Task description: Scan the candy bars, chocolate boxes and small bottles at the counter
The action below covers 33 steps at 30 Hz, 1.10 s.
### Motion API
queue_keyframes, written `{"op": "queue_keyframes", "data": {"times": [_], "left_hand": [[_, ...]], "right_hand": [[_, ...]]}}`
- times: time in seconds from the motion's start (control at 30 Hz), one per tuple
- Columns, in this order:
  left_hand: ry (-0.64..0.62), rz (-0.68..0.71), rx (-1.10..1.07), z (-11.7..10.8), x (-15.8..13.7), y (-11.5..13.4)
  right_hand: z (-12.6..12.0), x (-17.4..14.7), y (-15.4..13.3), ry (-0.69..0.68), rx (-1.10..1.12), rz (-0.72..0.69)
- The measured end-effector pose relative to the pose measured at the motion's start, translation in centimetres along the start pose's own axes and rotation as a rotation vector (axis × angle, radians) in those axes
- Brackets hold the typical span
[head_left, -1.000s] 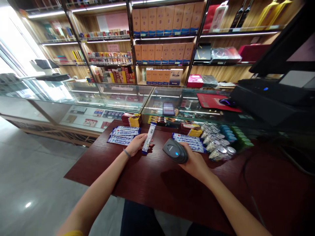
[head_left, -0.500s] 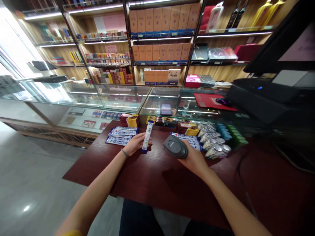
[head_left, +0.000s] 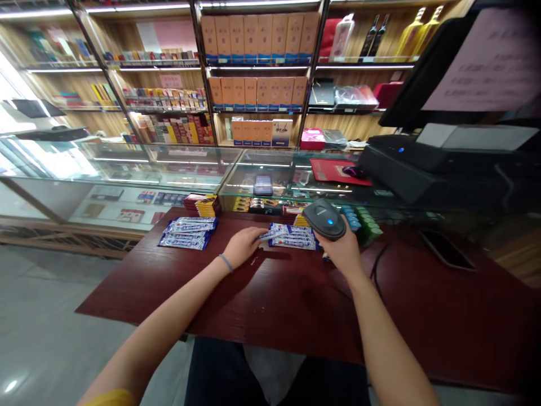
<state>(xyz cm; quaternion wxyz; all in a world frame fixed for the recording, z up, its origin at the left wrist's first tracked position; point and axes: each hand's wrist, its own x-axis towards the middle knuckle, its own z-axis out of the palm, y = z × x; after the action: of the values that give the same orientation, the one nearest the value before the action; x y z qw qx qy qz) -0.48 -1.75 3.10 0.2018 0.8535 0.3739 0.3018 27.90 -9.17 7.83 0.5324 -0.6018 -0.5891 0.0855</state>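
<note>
My left hand, with a band at its wrist, is closed on one end of a slim blue-and-white packet. That packet lies at the left side of the right pile of similar packets, and its far end overlaps them. My right hand grips a dark handheld barcode scanner, raised over the table with a blue light showing on top. Its handle is hidden in my fingers. Another pile of blue-and-white packets lies left of my left hand.
The dark red table meets a glass display counter. Red-and-yellow packs stand at its back edge. Green cans are behind the scanner. A phone and a black cable lie to the right, below a monitor.
My left hand has carried the packet from an upright hold between the piles over to the right pile, tilting it flatter. The scanner has moved right and up, and its blue light now shows.
</note>
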Motion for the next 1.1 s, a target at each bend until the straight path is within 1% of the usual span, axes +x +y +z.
{"op": "queue_keyframes", "data": {"times": [0.1, 0.2, 0.27, 0.37, 0.57, 0.7, 0.8, 1.1], "left_hand": [[-0.069, 0.088, 0.125, 3.0, 1.0, 1.8], [-0.103, 0.175, 0.186, 5.7, 1.8, 2.9], [-0.11, 0.223, 0.217, 7.1, 2.3, 3.3], [-0.132, 0.262, 0.288, 8.4, 2.7, 3.7], [-0.137, 0.263, 0.385, 8.9, 2.8, 4.0], [-0.129, 0.261, 0.361, 9.0, 2.6, 4.1], [-0.119, 0.259, 0.327, 9.0, 2.5, 4.1], [-0.116, 0.258, 0.345, 9.2, 2.5, 3.9]], "right_hand": [[-1.0, 0.3, 0.1, 0.063, 0.012, -0.018], [-1.5, 0.4, 0.0, 0.089, 0.041, -0.034], [-1.7, 0.5, -0.1, 0.096, 0.055, -0.032], [-1.8, 0.5, -0.3, 0.12, 0.062, -0.015], [-2.0, 0.6, 0.0, 0.127, 0.049, -0.023], [-2.0, 0.6, -0.2, 0.144, 0.018, -0.021], [-2.1, 0.5, -0.4, 0.131, 0.018, -0.009], [-2.0, 0.4, -0.6, 0.106, 0.032, 0.002]]}}
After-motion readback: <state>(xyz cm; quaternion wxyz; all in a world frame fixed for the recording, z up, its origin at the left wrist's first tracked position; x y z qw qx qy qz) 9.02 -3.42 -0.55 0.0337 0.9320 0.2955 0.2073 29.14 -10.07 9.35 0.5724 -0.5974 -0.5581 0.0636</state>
